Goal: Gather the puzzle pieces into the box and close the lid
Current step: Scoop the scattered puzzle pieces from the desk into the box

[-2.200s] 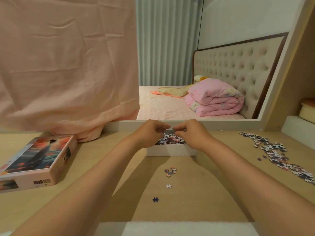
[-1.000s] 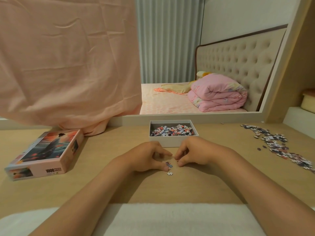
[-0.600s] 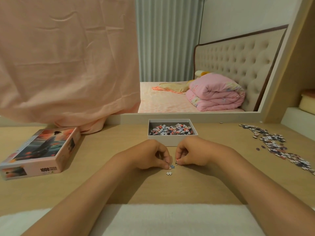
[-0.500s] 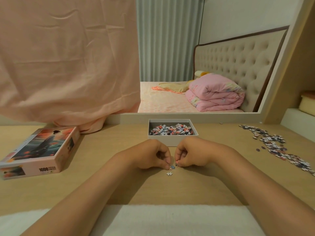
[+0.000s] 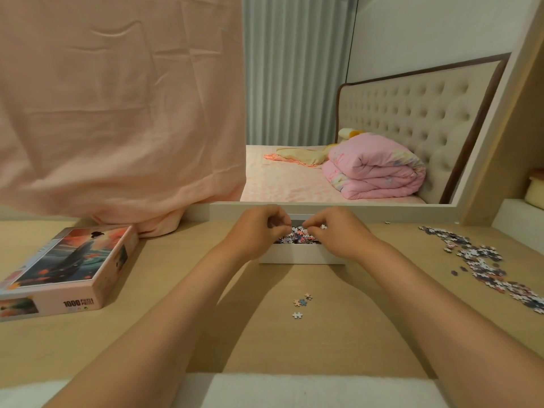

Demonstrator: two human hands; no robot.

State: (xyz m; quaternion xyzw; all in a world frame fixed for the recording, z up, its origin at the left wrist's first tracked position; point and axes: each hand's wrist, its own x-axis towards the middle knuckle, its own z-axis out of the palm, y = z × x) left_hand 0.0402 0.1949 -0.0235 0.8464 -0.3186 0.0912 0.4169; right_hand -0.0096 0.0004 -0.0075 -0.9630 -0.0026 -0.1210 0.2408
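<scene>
Raised from table (image 5: pixel 294 348) to over box (image 5: pixel 300 257), left hand (image 5: pixel 259 231) and right hand (image 5: pixel 335 231) curled (grip contents hidden); strays (image 5: pixel 301 303), pile (image 5: pixel 482 260) ungathered.

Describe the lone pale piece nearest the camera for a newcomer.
Start at the white box at the far middle of the wooden desk. Come toward the camera to a small cluster of loose pieces; the lone piece lies just nearer. It is plain white and apart, while those neighbours are pink and blue and bunched together.
</scene>
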